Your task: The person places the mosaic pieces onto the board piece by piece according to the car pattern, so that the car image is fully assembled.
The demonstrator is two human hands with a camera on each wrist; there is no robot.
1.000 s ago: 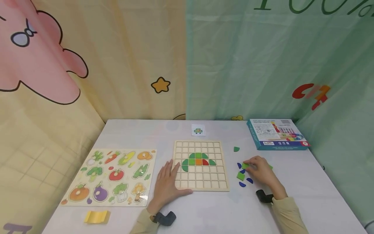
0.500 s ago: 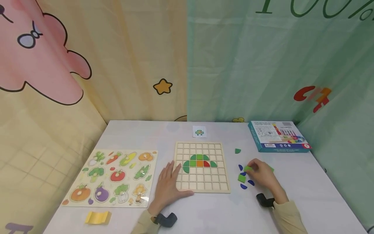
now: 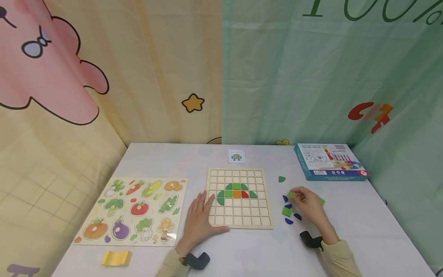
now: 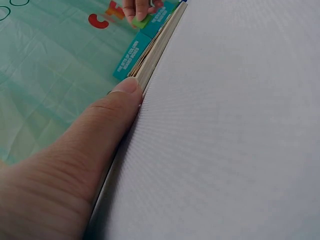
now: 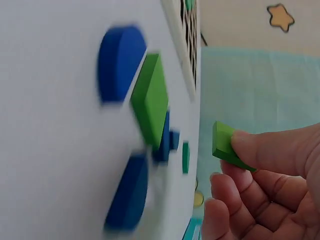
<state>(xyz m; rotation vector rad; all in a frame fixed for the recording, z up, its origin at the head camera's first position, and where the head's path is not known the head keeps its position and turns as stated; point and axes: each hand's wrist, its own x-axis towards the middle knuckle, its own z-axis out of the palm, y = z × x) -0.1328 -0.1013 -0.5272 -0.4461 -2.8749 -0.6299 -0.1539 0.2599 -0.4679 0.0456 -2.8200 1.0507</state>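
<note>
My left hand (image 3: 199, 221) lies with fingers spread along the left edge of a wooden grid board (image 3: 238, 220), its thumb by the front edge. Set in the board are green quarter-round and square tiles, an orange square (image 3: 237, 194) and a red piece (image 3: 244, 194). To the right of the board, my right hand (image 3: 306, 202) pinches a light green square tile (image 5: 224, 142) between thumb and fingers, above the table in the right wrist view. Below it lie another green square tile (image 3: 286, 211) and several blue half-round pieces (image 3: 288, 221).
A vegetable puzzle board (image 3: 128, 223) lies at the left, with a yellow curved block (image 3: 116, 258) in front of it. A small pattern card (image 3: 236, 156) lies behind the grid board. At the back right are a box (image 3: 330, 163) and a dark green quarter-round tile (image 3: 282, 179).
The right hand keeps its pinch on the green square tile, whose tilt shifts slightly. The left hand stays at the board, and the head view has shifted a little.
</note>
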